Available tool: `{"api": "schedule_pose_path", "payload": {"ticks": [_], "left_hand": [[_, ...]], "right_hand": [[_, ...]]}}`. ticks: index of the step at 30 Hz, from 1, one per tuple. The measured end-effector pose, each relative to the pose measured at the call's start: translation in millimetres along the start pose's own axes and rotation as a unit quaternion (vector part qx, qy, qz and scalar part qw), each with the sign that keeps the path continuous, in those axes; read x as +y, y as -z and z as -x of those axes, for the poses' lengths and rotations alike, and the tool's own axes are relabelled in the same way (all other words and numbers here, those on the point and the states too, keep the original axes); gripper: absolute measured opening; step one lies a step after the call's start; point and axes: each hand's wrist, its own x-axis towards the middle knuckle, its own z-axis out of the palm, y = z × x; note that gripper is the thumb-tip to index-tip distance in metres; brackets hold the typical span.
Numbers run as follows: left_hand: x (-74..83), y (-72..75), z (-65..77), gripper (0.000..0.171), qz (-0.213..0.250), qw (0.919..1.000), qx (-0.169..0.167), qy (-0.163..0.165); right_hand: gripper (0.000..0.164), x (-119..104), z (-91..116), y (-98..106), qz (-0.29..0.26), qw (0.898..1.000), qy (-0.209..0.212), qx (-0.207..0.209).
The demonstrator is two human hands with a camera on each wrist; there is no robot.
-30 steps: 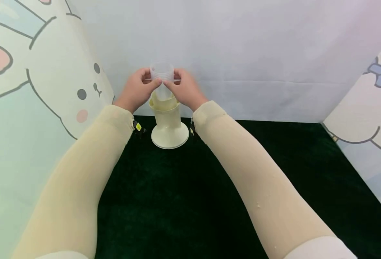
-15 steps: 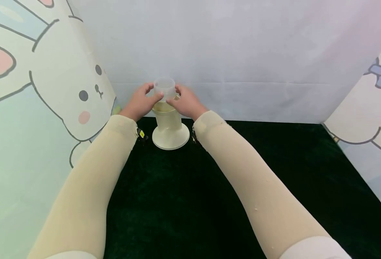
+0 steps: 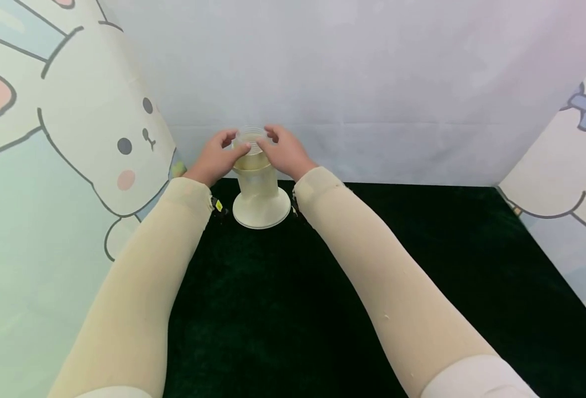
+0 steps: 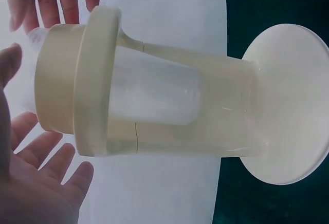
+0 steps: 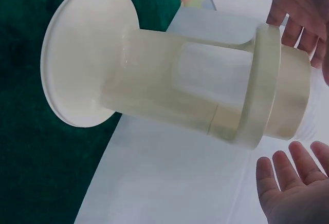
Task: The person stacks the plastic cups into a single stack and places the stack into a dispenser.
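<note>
A cream cup dispenser (image 3: 258,185) stands upright on its round foot in the head view. A stack of clear plastic cups (image 3: 251,138) sits inside it, the rims showing just above its top. Through the opening in the dispenser's side, the left wrist view shows the lowest cup (image 4: 159,88). My left hand (image 3: 213,157) is held beside the top on the left, fingers spread and relaxed. On the other side, my right hand (image 3: 290,152) has its fingers extended. Neither hand grips the cups; whether a thumb brushes the rim cannot be told.
Dark green cloth (image 3: 273,309) covers the table. Right behind the dispenser hangs a pale backdrop (image 3: 372,99). A panel with a rabbit drawing (image 3: 99,127) closes the left side, and another printed panel (image 3: 561,182) stands at the right.
The cups have gone down into the dispenser, from well above its top until mostly rims show. Both hands came down with them and have loosened from the cups. The dispenser stays put.
</note>
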Motion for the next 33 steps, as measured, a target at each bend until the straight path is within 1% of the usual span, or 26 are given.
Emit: {"api": "schedule_pose_path", "payload": {"ticks": [5, 8, 11, 20, 26, 29, 33], "left_hand": [[-0.2, 0.1, 0.1, 0.08, 0.002, 0.9999, 0.009, 0.004], [-1.1, 1.4, 0.0, 0.077, 0.007, 0.9999, 0.013, 0.003], [-1.0, 3.1, 0.5, 0.076, 0.002, 0.9999, 0.016, -0.004], [2.3, 5.0, 2.5, 0.073, -0.032, 0.9993, 0.016, -0.004], [-0.2, 3.7, 3.3, 0.073, -0.044, 0.9989, 0.015, -0.008], [-2.5, 2.0, 3.0, 0.074, -0.066, 0.9978, 0.009, 0.0], [-6.3, -0.5, 0.7, 0.076, -0.089, 0.9959, -0.002, 0.015]], "right_hand": [[0.058, 1.1, -3.0, -4.6, 0.007, 1.0, 0.008, 0.003], [0.058, 1.6, -5.4, -8.3, 0.011, 1.0, 0.005, 0.009], [0.059, 1.1, -7.1, -11.5, 0.015, 1.0, 0.001, 0.02], [0.062, -2.1, -8.1, -17.9, 0.032, 0.998, -0.022, 0.045], [0.059, 1.0, -5.0, -22.7, 0.028, 0.998, -0.015, 0.057], [0.058, 5.1, -4.2, -24.7, 0.036, 0.998, -0.014, 0.058], [0.061, 10.1, -2.8, -26.1, 0.036, 0.998, -0.026, 0.052]]}}
